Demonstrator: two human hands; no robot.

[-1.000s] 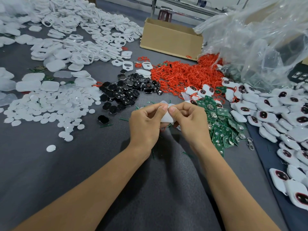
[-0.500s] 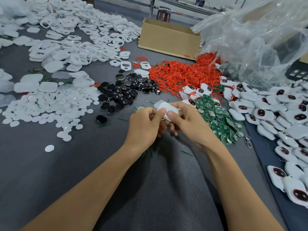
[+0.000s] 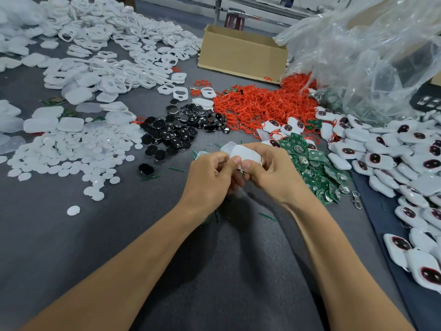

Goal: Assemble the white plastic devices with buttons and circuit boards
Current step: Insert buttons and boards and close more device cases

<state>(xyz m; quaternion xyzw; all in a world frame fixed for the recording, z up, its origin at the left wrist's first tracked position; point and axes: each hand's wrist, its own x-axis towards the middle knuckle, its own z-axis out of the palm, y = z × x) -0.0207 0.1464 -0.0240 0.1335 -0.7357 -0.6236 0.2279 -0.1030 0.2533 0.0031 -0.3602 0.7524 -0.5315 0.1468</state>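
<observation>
White plastic device [image 3: 245,154] pinched between both hands, just above the grey table [image 3: 71,247].
Clear plastic bag [image 3: 372,56] slumps at the far right with a cardboard box [image 3: 241,58] beside it. White devices with dark buttons [image 3: 393,151] heap along the right edge. Red rings [image 3: 262,103] lie ahead, green circuit boards [image 3: 317,168] sit just right of the hands, and black buttons [image 3: 176,132] are to the left. Left hand [image 3: 210,180] and right hand [image 3: 274,173] curl round the device, thumbs pressed on its near face.
</observation>
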